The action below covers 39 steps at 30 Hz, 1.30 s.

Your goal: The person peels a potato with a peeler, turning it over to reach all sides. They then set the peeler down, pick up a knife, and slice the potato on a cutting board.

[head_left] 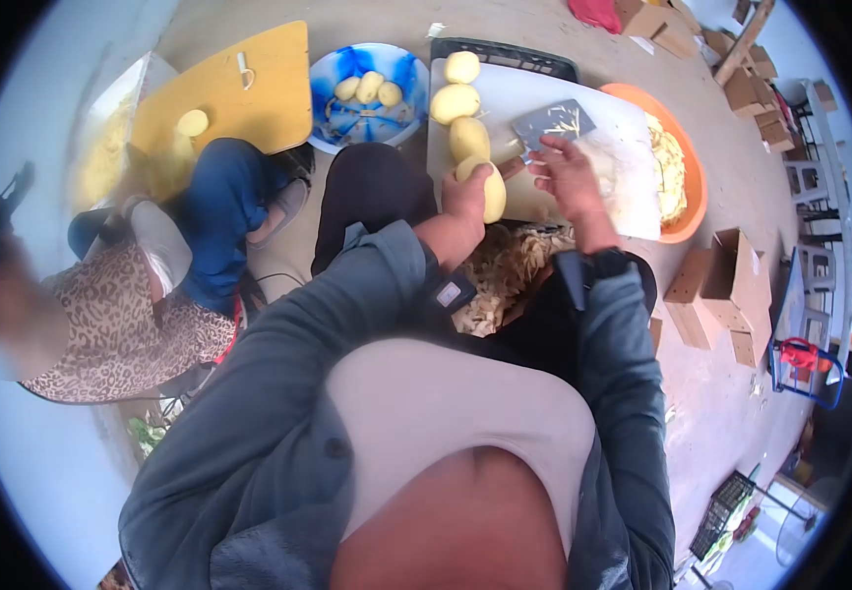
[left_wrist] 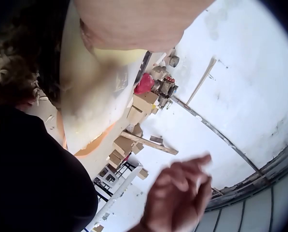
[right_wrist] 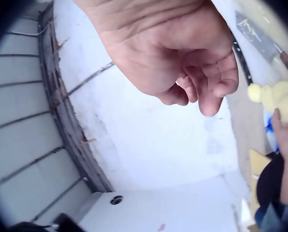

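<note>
In the head view my left hand (head_left: pixel 460 214) grips a peeled potato (head_left: pixel 494 193) at the near edge of a white cutting board (head_left: pixel 623 147). Several more peeled potatoes (head_left: pixel 456 102) line up beyond it along the board's left side. My right hand (head_left: pixel 572 185) is raised over the board with its fingers loosely bent and nothing in them, as the right wrist view also shows. Just past it lies a cleaver (head_left: pixel 552 122) with a few shreds on its blade and a wooden handle.
An orange basin (head_left: pixel 696 202) of cut potato strips stands right of the board. To the left, a blue and white basin (head_left: pixel 326 69) contains potatoes. Another person (head_left: pixel 141 315) sits at a yellow board (head_left: pixel 273 88). Peelings (head_left: pixel 505 265) lie below my hands; cardboard boxes (head_left: pixel 736 295) stand at right.
</note>
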Motion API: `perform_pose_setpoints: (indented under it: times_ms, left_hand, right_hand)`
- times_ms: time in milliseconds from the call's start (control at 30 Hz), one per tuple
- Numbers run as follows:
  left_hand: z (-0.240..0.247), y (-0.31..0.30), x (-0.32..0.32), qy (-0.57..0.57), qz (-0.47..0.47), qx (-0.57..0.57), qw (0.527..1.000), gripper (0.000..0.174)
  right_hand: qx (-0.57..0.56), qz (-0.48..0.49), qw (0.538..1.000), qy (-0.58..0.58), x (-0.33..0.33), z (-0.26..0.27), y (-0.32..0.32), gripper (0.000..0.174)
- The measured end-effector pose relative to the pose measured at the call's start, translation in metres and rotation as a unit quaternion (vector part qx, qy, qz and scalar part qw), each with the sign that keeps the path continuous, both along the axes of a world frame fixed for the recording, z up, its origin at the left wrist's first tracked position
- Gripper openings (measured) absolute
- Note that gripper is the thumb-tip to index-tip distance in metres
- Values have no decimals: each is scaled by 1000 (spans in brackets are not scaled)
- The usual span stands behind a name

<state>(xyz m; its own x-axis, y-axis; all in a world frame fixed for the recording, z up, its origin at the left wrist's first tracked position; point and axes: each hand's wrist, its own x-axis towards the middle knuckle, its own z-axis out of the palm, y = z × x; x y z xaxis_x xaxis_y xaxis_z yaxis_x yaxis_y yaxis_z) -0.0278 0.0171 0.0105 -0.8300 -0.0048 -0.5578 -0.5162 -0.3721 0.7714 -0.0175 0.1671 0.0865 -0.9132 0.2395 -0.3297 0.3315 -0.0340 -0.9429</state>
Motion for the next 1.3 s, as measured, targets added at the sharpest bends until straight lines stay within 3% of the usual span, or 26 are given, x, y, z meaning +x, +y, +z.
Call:
perform_pose_setpoints:
  times_ms: [33,67,133,167,267,567,800,867,900,967,1000,1033,1067,1100,1267,1300]
  left_hand:
    - [2,-3,1,1,5,-5,1000,60]
    - [9,-6,3,-14,-6,-13,1000,59]
    - [18,-12,4,-32,-29,-19,999,60]
    - [11,-14,3,-36,-25,-25,999,60]
    - [-4,-15,-2,-28,-33,-48,998,61]
    - [-7,-5,1,-43,-62,-40,996,60]
    - [-22,-1,-2,-6,-143,1,990,53]
    - [-26,4,-2,16,-161,19,987,51]
    - [-25,7,-1,14,-172,7,985,51]
    - [-26,14,-3,12,-186,-7,982,50]
    - [-29,17,-4,14,-191,-15,981,50]
    - [-32,19,-2,17,-198,-25,980,50]
    - [-31,20,-1,18,-202,-28,979,50]
    - [-29,21,0,21,-200,-41,979,50]
    - [-21,35,-2,19,-208,-60,976,49]
    - [-20,40,-5,29,-222,-42,974,50]
  right_hand:
    - [100,2,995,-27,-11,-28,-5,44]
    - [94,6,995,-28,-16,-60,-5,44]
    - [323,49,944,-31,-25,-111,-5,53]
    - [318,53,946,-33,-28,-113,-10,53]
    - [451,145,880,-25,-32,-116,-17,50]
    - [513,166,826,-163,-21,-104,-1,38]
    - [529,118,818,-191,9,-100,37,47]
    - [438,8,892,-115,16,-97,46,63]
    - [436,6,892,-118,17,-104,53,63]
    - [241,-123,962,-47,15,-117,68,64]
    - [-4,-157,985,-66,16,-75,60,48]
    - [-7,-161,985,-66,19,-68,68,48]
    - [-216,-160,963,-20,21,-65,79,39]
    - [-416,-151,896,30,23,-51,83,31]
    - [-441,-172,879,55,51,-1,71,16]
    - [-361,-146,915,102,55,9,66,24]
